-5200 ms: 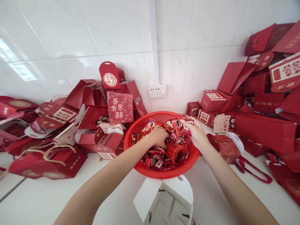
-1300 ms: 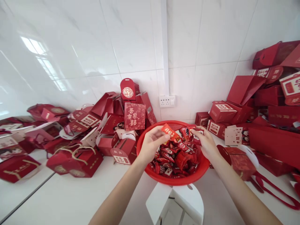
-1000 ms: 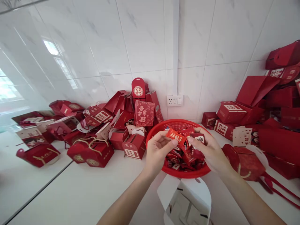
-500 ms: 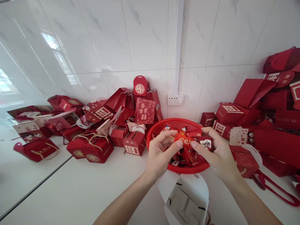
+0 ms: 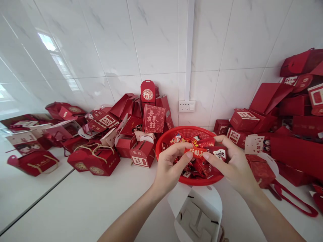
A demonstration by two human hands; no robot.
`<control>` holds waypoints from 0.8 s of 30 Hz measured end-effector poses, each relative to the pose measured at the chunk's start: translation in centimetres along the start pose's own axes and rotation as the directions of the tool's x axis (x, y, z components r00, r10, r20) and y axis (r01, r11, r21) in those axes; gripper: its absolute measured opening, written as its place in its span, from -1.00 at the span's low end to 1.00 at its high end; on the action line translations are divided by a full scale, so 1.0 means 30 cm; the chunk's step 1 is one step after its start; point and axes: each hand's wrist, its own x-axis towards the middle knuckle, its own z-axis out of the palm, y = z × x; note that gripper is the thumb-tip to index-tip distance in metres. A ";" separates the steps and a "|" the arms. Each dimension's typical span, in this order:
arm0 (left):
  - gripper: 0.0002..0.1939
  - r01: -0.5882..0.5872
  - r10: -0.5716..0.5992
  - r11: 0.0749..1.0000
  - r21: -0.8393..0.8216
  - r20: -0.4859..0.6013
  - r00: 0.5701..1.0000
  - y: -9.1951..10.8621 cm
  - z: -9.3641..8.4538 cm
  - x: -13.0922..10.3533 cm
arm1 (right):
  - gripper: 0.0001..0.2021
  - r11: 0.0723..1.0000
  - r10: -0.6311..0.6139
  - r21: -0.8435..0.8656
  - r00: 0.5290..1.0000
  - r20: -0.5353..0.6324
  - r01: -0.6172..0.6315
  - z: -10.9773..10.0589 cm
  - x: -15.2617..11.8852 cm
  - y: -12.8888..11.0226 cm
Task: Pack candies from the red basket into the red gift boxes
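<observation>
Over the red plastic basket (image 5: pixel 199 182), my left hand (image 5: pixel 168 166) pinches an orange-red wrapped candy (image 5: pixel 197 153) with light lettering between thumb and fingers. My right hand (image 5: pixel 236 166) is closed around a dark red candy packet (image 5: pixel 219 153) with a white label and a black character. The two sweets meet end to end, and my right thumb tip presses at the orange-red one. Beneath my hands, the basket holds many red-wrapped candies (image 5: pixel 202 168). Just in front of it stands an open box (image 5: pixel 202 216), its white inside facing up and its flaps spread.
Red gift boxes (image 5: pixel 142 153) are heaped along the wall at the left, some with rope handles. Another pile of red boxes (image 5: pixel 244 119) rises at the right. A red ribbon strap (image 5: pixel 297 201) lies on the white table (image 5: pixel 121 201). A socket (image 5: pixel 186 106) is on the tiled wall.
The camera view has shifted slightly. My hands stay over the basket with the same two sweets, and the orange-red candy has turned a little and lies flatter between my thumbs.
</observation>
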 end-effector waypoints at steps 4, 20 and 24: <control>-0.75 -0.011 0.013 0.996 0.088 -0.025 1.000 -0.004 0.013 -0.007 | -0.77 0.997 -0.049 -0.064 0.999 -0.015 0.047 -0.001 -0.003 -0.004; -0.57 -0.017 0.022 0.991 0.131 -0.038 0.999 -0.011 0.018 -0.018 | -0.76 1.000 0.022 -0.004 1.000 0.013 -0.022 0.004 -0.003 -0.009; -0.46 0.007 -0.001 0.986 0.168 -0.032 0.999 -0.011 0.014 -0.019 | -0.77 1.000 0.006 -0.004 1.000 0.024 -0.006 0.005 -0.002 -0.008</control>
